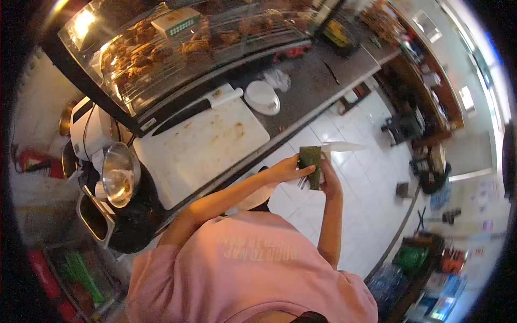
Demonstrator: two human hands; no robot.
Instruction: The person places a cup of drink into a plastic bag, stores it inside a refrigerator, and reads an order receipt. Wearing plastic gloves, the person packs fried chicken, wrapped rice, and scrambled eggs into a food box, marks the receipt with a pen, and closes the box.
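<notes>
In front of my chest, my left hand (290, 168) and my right hand (330, 178) are both closed on a flat, dark green rectangular piece (309, 158). It looks like a packet or pad, but its kind is not clear. My left thumb lies across its front, and my right fingers grip its right edge. A pale, pointed, blade-like or paper-like piece (344, 146) sticks out to the right above my right hand. Thin metal prongs (302, 182) show below my left thumb; what they belong to is hidden.
On the counter lies a stained white cutting board (215, 140) with a large knife (183, 116) along its back edge. Beside it are a white lid (262, 97) and a metal bowl (119, 175). Behind stands a lit glass display case (177, 70) with browned food. Tiled floor (355, 177) extends rightward.
</notes>
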